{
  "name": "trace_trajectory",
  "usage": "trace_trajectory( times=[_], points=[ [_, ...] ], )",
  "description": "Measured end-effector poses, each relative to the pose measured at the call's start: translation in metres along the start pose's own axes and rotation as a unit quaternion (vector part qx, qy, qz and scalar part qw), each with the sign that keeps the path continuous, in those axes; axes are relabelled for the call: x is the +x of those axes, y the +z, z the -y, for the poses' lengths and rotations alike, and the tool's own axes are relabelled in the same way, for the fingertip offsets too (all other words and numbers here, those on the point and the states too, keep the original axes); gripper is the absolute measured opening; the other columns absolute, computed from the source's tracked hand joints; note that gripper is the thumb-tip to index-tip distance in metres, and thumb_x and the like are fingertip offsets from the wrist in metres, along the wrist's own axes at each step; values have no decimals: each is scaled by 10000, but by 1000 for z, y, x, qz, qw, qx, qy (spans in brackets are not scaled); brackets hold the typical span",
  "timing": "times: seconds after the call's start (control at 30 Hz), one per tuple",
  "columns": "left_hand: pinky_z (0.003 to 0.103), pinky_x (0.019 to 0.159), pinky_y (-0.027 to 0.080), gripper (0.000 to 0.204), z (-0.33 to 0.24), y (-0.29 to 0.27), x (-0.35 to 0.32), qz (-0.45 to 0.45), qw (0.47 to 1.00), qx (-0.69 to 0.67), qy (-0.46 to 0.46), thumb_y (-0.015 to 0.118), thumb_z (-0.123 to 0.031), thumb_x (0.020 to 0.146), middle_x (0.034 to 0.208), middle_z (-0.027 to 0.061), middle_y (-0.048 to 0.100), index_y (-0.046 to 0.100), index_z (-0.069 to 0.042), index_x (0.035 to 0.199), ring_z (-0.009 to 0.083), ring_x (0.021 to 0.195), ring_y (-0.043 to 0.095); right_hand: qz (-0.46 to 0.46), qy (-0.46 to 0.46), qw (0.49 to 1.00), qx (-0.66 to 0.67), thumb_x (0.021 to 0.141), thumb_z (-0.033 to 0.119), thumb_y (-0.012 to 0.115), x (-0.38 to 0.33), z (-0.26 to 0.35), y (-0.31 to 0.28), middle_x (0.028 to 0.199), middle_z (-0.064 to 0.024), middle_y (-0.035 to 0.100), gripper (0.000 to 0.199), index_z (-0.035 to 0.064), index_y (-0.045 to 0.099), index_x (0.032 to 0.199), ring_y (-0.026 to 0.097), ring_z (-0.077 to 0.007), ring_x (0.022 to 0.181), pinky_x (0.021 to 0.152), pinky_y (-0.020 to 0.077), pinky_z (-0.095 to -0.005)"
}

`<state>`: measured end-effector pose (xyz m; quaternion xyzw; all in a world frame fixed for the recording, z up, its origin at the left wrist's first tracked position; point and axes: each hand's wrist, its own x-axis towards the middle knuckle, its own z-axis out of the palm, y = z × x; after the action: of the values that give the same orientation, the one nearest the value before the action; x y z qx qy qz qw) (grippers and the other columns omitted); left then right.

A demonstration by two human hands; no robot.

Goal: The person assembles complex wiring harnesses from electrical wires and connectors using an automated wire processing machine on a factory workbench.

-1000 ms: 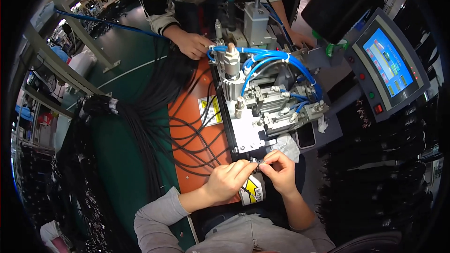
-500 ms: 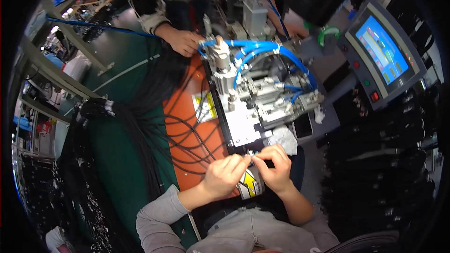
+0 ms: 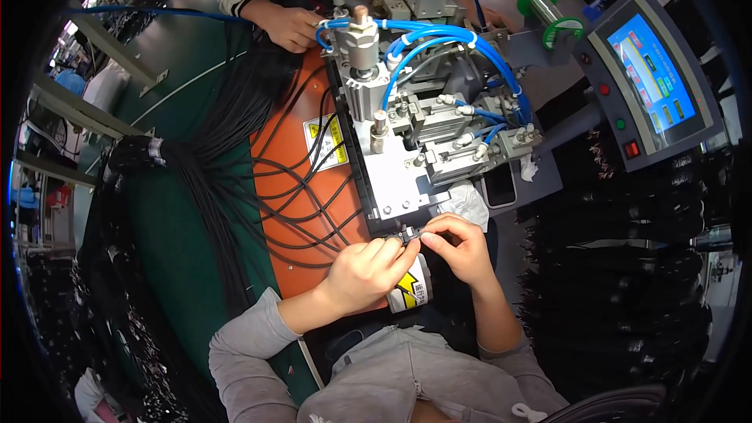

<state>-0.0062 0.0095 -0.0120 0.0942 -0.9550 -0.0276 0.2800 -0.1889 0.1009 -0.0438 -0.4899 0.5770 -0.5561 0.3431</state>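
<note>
Before the front edge of a silver bench machine (image 3: 392, 184), my two hands meet at a small connector (image 3: 407, 233), black and silver, too tiny to make out fully. My left hand (image 3: 366, 272) is closed, thumb and forefinger pinching it from the left. From the right, my right hand (image 3: 462, 249) pinches at its other end with thumb and forefinger. The fingers hide part of the connector and any cable behind it. Under my hands is a white box with a yellow warning label (image 3: 409, 288).
Black cables (image 3: 301, 180) spread over an orange mat (image 3: 294, 227) to my left. Another person's hand (image 3: 291, 29) rests at the machine's far left. Blue air hoses (image 3: 493, 59) arch over it. A control screen (image 3: 652, 74), green spool (image 3: 540, 12) and phone (image 3: 500, 186) are right.
The view has shifted, so the machine and mat now appear higher and slightly left. My hands stay together at the machine's front edge, and the small connector shows more clearly between the fingertips.
</note>
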Motion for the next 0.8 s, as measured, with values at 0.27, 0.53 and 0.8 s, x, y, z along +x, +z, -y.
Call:
trace_trajectory(
  times=[0.27,0.53,0.8],
  points=[
    [228,448,400,323,-6,0,2,53,997,44,-41,626,-106,734,749,-8,463,666,-65,1051,98,568,484,-78,-97,964,-237,786,21,653,6,12,24,718,-120,576,52,-2,606,780,568,-287,667,604,457,-370],
    [239,424,391,257,-7,-3,7,63,996,34,-57,635,-74,774,711,10,417,663,-55,1029,101,551,487,-92,-113,967,-207,775,15,643,6,2,27,737,-118,577,44,6,600,770,559,-283,698,626,443,-362],
    [234,483,443,279,-1,-1,9,69,996,26,-48,621,-105,738,769,17,496,661,-29,1003,108,633,559,-79,47,995,-33,818,46,605,4,-16,29,719,-89,519,90,-17,551,784,524,-175,667,614,423,-298]
  ],
)
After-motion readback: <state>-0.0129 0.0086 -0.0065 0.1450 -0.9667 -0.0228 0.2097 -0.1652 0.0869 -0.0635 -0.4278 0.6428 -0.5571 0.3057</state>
